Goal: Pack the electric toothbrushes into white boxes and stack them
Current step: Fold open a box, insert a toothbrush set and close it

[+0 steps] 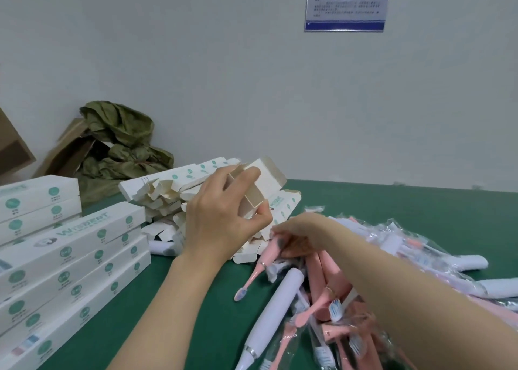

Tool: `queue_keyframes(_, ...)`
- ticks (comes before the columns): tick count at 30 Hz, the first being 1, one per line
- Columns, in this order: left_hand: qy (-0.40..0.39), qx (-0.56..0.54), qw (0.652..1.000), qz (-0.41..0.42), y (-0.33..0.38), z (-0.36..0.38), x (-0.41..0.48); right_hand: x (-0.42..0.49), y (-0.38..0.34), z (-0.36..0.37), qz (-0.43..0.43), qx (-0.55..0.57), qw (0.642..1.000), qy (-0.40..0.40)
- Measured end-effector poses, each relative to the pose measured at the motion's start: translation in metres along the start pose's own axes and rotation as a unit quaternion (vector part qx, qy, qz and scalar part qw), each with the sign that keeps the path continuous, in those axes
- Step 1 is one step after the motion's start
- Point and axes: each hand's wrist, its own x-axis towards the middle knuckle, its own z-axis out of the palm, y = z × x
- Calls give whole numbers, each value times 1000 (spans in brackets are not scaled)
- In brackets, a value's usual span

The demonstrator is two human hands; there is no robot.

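Electric toothbrushes lie heaped on the green table at your right, many in clear wrap, so most of the packing looks still to do. Your left hand grips an opened white box above the pile of unfolded boxes. Your right hand curls round a pink toothbrush at the heap's edge, not yet boxed. Closed boxes already sit stacked at your left.
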Motion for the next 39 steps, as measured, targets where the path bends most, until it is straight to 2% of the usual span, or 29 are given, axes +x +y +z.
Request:
queue_keyframes(4,-9,20,999,-28,-2,1,1,-12,2,-21,-89,143,986,-11)
queue_keyframes(6,-23,38,998,-40,-3,1,0,-20,5,-33,-166,238,957,23)
queue_keyframes(7,-32,50,997,-44,-3,2,-1,-25,7,-40,-211,267,938,65)
queue_keyframes(9,-54,70,995,-53,-2,4,-2,-38,13,-55,-295,320,881,184)
queue_keyframes(10,-68,77,993,-65,-1,6,-3,-47,16,-63,-330,366,838,232)
queue_keyframes(12,-102,82,986,-103,-1,8,-4,-66,20,-74,-394,473,745,258)
queue_keyframes(13,-115,81,983,-117,-2,8,-4,-74,22,-77,-417,502,716,247)
queue_keyframes(14,-123,79,982,-121,-1,9,-5,-80,24,-78,-431,511,706,234)
queue_keyframes(18,-129,70,983,-109,6,10,-6,-89,24,-63,-447,472,733,203)
queue_keyframes(21,-140,58,984,-98,12,10,-5,-92,23,-48,-459,397,766,212)
queue_keyframes(23,-144,34,985,-92,17,10,-4,-96,22,-40,-479,345,785,190)
queue_keyframes(28,-126,4,989,-81,23,8,1,-102,8,-36,-496,111,839,192)
queue_keyframes(30,-126,-2,988,-87,23,8,1,-100,1,-42,-497,128,838,187)
queue_keyframes(33,-120,-12,988,-96,21,7,0,-90,-7,-57,-472,246,830,167)
queue_keyframes(35,-112,-25,988,-108,18,7,0,-75,-6,-62,-432,249,848,177)
queue_keyframes(36,-107,-31,987,-114,16,7,-1,-65,-4,-62,-408,186,871,199)
queue_keyframes(37,-101,-35,987,-119,15,7,-1,-54,-1,-59,-384,74,893,221)
queue_keyframes(38,-97,-35,987,-121,14,6,-1,-41,3,-54,-361,-56,902,230)
queue_keyframes(39,-93,-33,988,-120,14,6,-1,-30,6,-47,-343,-176,896,221)
